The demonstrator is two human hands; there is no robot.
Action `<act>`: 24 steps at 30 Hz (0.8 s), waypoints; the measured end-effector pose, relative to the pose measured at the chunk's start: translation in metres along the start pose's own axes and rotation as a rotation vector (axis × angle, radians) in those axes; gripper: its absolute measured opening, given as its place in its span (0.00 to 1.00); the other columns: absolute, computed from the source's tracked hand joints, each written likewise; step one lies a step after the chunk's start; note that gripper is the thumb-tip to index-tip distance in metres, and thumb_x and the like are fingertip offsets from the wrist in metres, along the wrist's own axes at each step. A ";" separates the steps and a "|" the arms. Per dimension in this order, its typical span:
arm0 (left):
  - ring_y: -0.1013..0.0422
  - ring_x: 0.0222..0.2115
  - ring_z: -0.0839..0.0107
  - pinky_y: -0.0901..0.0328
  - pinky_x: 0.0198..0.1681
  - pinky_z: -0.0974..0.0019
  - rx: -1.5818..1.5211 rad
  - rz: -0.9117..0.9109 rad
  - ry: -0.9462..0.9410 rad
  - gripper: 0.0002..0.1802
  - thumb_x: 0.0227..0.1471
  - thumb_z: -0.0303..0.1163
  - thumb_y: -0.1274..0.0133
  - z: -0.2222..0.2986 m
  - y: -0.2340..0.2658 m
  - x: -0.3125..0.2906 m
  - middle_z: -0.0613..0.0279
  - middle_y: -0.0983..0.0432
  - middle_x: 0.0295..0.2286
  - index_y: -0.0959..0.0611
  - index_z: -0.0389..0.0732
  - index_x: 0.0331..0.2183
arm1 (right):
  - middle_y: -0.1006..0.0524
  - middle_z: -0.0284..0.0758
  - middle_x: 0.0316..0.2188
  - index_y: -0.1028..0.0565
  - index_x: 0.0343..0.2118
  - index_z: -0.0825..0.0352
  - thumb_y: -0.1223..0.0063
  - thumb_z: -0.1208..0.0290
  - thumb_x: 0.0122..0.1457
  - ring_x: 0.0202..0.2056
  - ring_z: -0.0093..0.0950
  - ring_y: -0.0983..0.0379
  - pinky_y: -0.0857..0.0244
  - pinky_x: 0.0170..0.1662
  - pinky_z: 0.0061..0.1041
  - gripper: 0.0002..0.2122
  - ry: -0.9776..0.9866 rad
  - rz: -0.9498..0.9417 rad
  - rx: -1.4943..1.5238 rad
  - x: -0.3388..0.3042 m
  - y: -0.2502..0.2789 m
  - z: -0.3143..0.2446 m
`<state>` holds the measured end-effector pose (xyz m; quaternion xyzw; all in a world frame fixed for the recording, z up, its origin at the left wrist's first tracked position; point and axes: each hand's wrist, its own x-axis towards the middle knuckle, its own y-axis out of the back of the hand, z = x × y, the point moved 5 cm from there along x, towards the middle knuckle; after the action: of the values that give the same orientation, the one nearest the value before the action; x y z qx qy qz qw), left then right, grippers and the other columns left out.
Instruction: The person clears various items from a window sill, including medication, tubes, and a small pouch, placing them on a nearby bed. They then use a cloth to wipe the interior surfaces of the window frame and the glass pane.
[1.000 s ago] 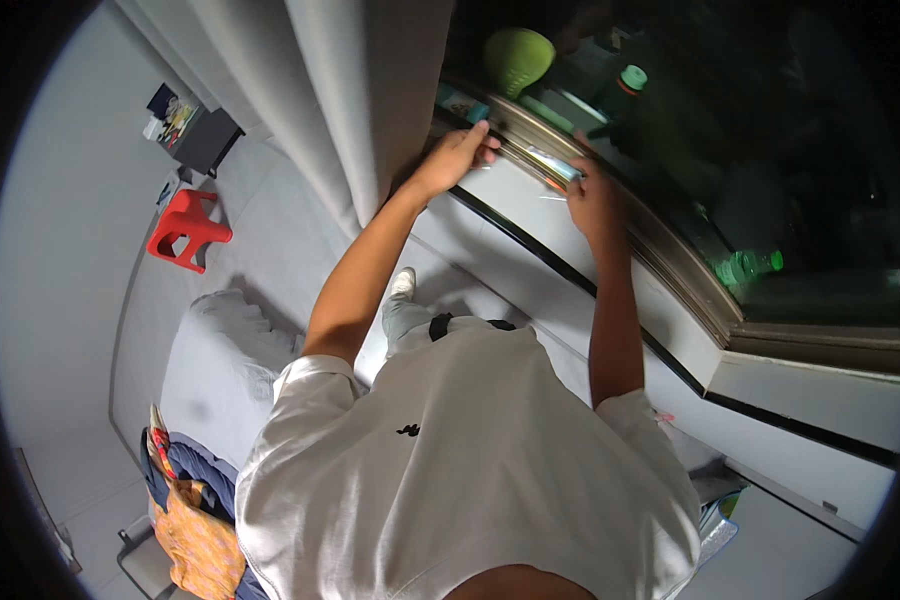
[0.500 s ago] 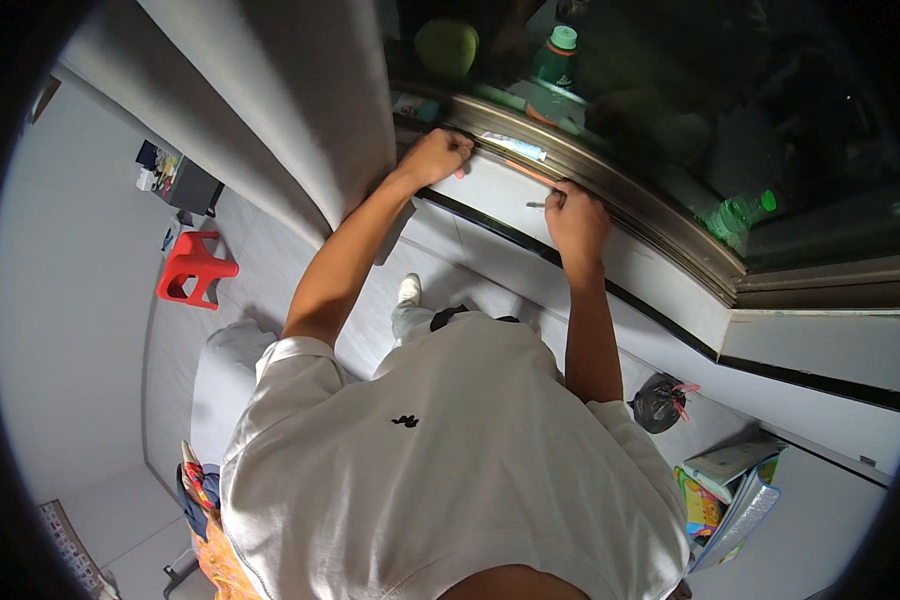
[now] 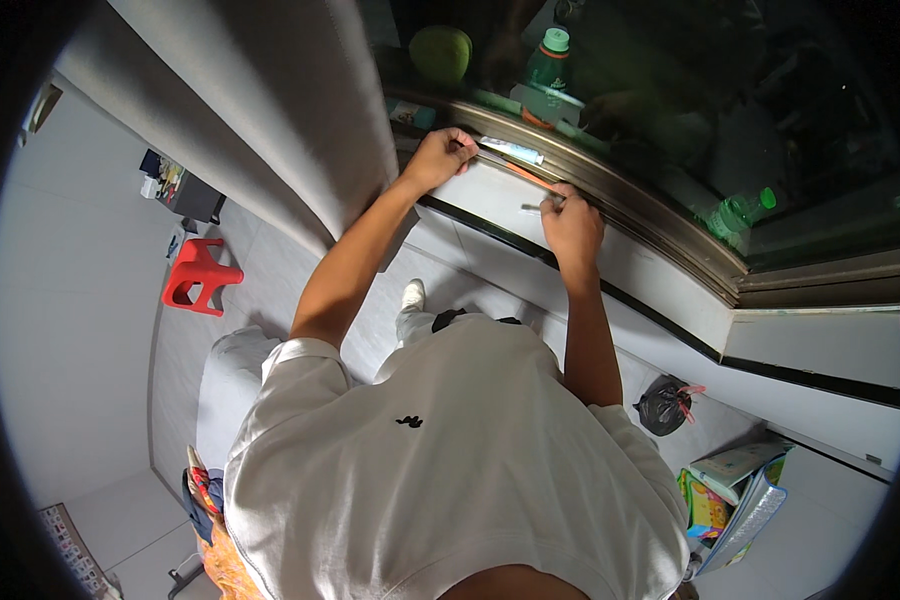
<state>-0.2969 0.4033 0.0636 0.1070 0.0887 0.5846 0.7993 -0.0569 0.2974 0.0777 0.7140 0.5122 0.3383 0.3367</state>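
Here at the window, both bare hands are up at the sill [image 3: 660, 272], and the orange stick [image 3: 530, 176] is right between them, slanting along the lower edge of the brown frame [image 3: 660, 212]. The left hand [image 3: 442, 160] sits beside the curtain [image 3: 270, 100], fingers curled in together, tips right at the stick's upper left end; whether they truly pinch it, I can't tell. Over to the right hand [image 3: 573, 228]: fingers bent, thumb drawn in, the stick's lower right end running up to the fingertips, the grip itself too small to call. A pale stub [image 3: 531, 209] pokes out just left of that hand, over the white sill. And look just above the stick: a pale blue-and-white tube [image 3: 512, 150] lies along the frame, apart from both hands. Up in the dark glass, a green bottle [image 3: 547, 75] shows upright, and a second, clearer green bottle [image 3: 740, 214] leans off to the right. Down on the floor, there's a red stool [image 3: 202, 277] at left, a tied black bag [image 3: 664, 405] at right.
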 end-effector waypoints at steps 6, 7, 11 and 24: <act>0.30 0.30 0.80 0.31 0.30 0.72 -0.063 -0.018 0.040 0.05 0.60 0.27 0.48 0.028 -0.005 -0.007 0.67 0.26 0.26 0.22 0.36 0.33 | 0.18 0.35 0.26 0.21 0.44 0.55 0.44 0.59 0.56 0.31 0.40 0.21 0.30 0.38 0.37 0.14 0.015 0.027 0.094 -0.001 0.006 -0.009; 0.30 0.30 0.80 0.31 0.30 0.72 -0.063 -0.014 0.043 0.05 0.60 0.27 0.48 0.029 -0.004 -0.008 0.67 0.26 0.26 0.22 0.36 0.33 | 0.19 0.35 0.25 0.21 0.44 0.55 0.43 0.59 0.56 0.31 0.39 0.22 0.30 0.37 0.37 0.13 0.037 0.040 0.087 -0.002 0.005 -0.012; 0.26 0.32 0.76 0.29 0.38 0.71 -0.189 -0.041 0.015 0.06 0.62 0.28 0.50 0.025 0.000 -0.006 0.64 0.25 0.32 0.24 0.35 0.36 | 0.19 0.36 0.25 0.21 0.43 0.56 0.44 0.60 0.58 0.30 0.39 0.22 0.30 0.36 0.37 0.12 0.093 -0.009 -0.001 -0.002 0.001 -0.024; 0.22 0.37 0.65 0.26 0.46 0.65 -0.671 -0.028 0.027 0.14 0.63 0.27 0.57 0.093 0.005 -0.036 0.46 0.21 0.38 0.22 0.27 0.45 | 0.23 0.31 0.21 0.20 0.34 0.69 0.41 0.66 0.59 0.23 0.17 0.30 0.38 0.28 0.19 0.10 0.085 -0.298 0.727 0.007 0.033 -0.044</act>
<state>-0.2880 0.3641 0.1553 -0.1711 -0.0966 0.5716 0.7967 -0.0746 0.3016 0.1298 0.6900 0.7100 0.1115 0.0855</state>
